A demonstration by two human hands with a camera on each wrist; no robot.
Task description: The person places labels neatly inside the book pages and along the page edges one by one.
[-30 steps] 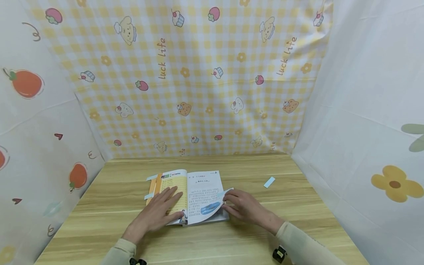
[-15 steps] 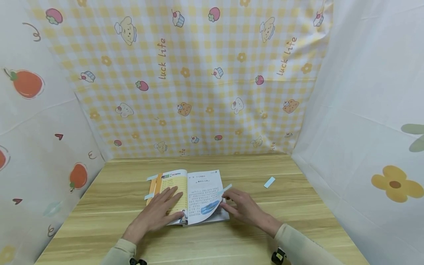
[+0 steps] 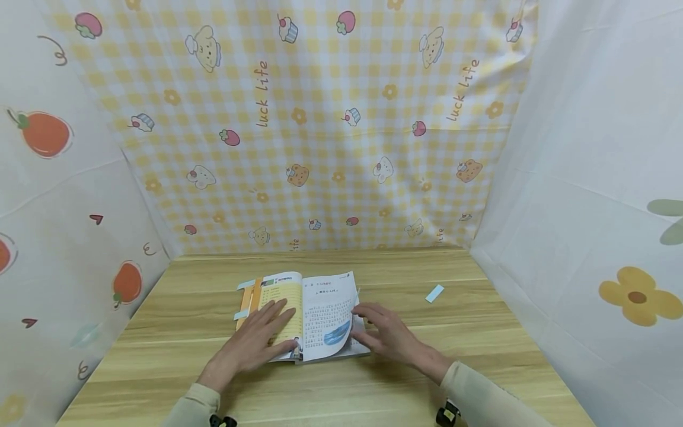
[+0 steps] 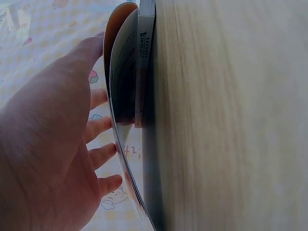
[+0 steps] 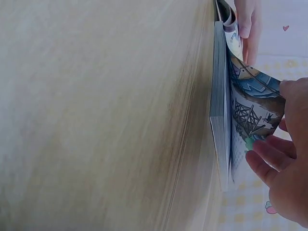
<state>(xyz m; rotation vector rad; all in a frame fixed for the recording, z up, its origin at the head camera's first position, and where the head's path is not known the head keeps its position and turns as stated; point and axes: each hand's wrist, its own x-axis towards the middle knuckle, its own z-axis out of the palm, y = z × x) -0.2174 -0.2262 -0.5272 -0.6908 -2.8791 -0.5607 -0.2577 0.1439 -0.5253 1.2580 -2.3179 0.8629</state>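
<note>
An open book [image 3: 325, 290] lies on the table. My left hand [image 3: 259, 341] rests with spread fingers on its yellow left-hand page [image 3: 290, 293]; the left wrist view shows this side bowed up off the table. My right hand [image 3: 386, 335] holds the outer edge of a lifted right-hand page [image 3: 325, 317], its thumb near the lower corner and its fingers further up. In the right wrist view, the page's illustrated underside [image 5: 255, 101] faces the camera, and a small pale green tab [image 5: 249, 143] shows by the fingertips.
A loose pale blue strip [image 3: 434, 293] lies on the wooden table [image 3: 459, 332] right of the book. Two similar strips [image 3: 241, 315] stick out from the book's left edge. Patterned cloth [image 3: 341, 148] hangs behind and at both sides.
My right hand has shifted slightly left with the page edge. The pale strip that stuck out by its fingers is now mostly hidden behind the page. My left hand has stayed put.
</note>
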